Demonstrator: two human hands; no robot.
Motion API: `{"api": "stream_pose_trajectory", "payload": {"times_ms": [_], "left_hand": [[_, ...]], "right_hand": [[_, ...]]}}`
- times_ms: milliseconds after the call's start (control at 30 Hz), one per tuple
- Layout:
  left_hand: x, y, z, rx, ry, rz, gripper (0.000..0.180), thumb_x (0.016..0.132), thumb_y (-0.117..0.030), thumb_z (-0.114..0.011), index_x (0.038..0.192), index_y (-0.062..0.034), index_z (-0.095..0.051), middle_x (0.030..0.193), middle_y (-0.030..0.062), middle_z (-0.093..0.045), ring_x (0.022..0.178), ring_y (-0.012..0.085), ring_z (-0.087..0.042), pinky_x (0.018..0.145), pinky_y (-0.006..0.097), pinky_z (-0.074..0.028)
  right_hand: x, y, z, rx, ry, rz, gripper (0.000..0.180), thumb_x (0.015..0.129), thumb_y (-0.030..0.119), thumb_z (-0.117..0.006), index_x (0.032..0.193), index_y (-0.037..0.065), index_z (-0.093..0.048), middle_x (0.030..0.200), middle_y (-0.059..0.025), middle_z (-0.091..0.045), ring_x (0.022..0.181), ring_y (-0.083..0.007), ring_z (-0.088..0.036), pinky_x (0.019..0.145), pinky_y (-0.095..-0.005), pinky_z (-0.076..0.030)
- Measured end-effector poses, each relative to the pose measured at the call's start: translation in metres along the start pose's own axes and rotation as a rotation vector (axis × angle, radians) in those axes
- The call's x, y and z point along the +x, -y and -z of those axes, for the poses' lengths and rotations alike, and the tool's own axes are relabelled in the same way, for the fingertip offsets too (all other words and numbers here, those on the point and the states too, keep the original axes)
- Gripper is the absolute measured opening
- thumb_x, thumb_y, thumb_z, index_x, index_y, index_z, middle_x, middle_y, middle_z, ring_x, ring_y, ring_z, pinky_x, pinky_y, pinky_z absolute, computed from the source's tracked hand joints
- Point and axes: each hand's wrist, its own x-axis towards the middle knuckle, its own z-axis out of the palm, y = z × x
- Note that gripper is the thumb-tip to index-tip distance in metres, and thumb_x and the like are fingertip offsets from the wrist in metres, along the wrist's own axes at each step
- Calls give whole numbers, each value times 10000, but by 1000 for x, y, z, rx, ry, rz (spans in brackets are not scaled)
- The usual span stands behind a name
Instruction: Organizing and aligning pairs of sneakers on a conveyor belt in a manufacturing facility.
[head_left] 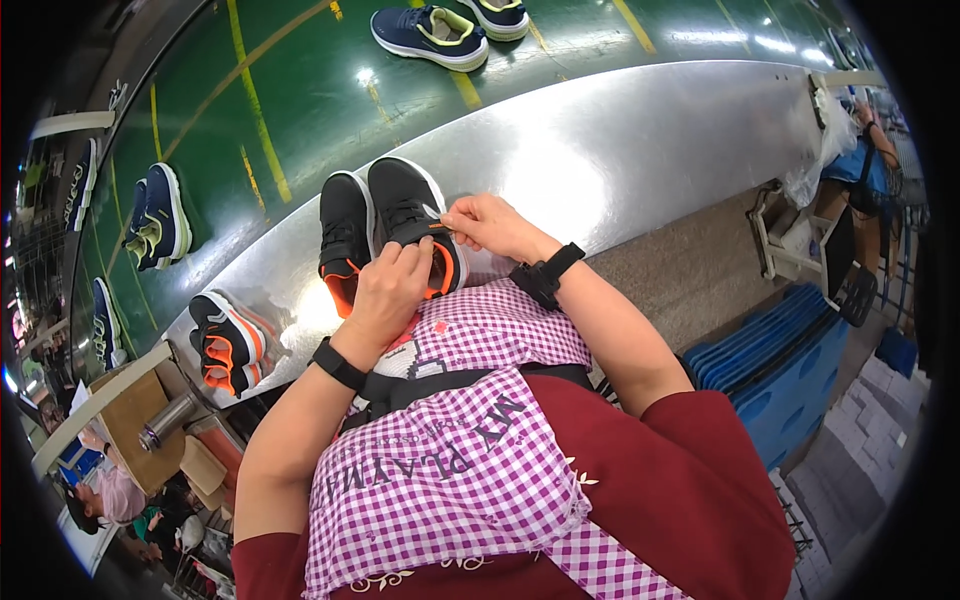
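Two black sneakers with orange linings and white soles rest side by side on the metal ledge, toes pointing away from me. My left hand [388,290] is closed at the opening of the right-hand sneaker [400,192], its fingertips bunched on the upper near the tongue. From the other side my right hand [490,226] pinches a thin dark strap of that same sneaker; a sliver of orange and white shows by the fingertips. The left-hand sneaker [345,212] stands beside it, untouched. My fingers hide part of the collar and strap.
Another black and orange sneaker [226,345] lies on the metal ledge [660,125] at the left. Beyond it, the green conveyor belt [310,90] carries several navy shoes [430,36]. Stacked blue plastic pieces [770,360] stand at my right. Another person [115,490] is at the far left.
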Motion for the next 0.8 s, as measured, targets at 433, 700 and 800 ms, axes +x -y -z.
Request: {"api": "stream_pose_trajectory", "payload": {"times_ms": [433, 700, 800], "left_hand": [[4, 4, -13, -200, -19, 176, 437, 664, -39, -644, 1093, -68, -564, 783, 92, -481, 735, 263, -540, 624, 366, -471], [17, 19, -12, -356, 113, 291, 325, 667, -84, -687, 978, -118, -600, 802, 94, -542, 727, 318, -594, 615, 395, -474], [10, 31, -4, -527, 93, 301, 331, 661, -84, -721, 964, -122, -595, 780, 80, -532, 726, 293, -580, 620, 368, -463]], "right_hand": [[-3, -36, -21, 8, 64, -142, 561, 908, 532, -461, 841, -3, -613, 625, -48, -566, 515, -125, -544, 466, -251, -458], [-3, -34, -21, 382, 43, 96, 167, 894, 167, -594, 986, 28, -581, 856, -19, -580, 774, -65, -515, 706, -207, -427], [-5, -26, -18, 220, -65, -1, 437, 859, 198, -639, 1232, 21, -495, 974, -47, -586, 860, -98, -525, 771, -231, -433]]}}
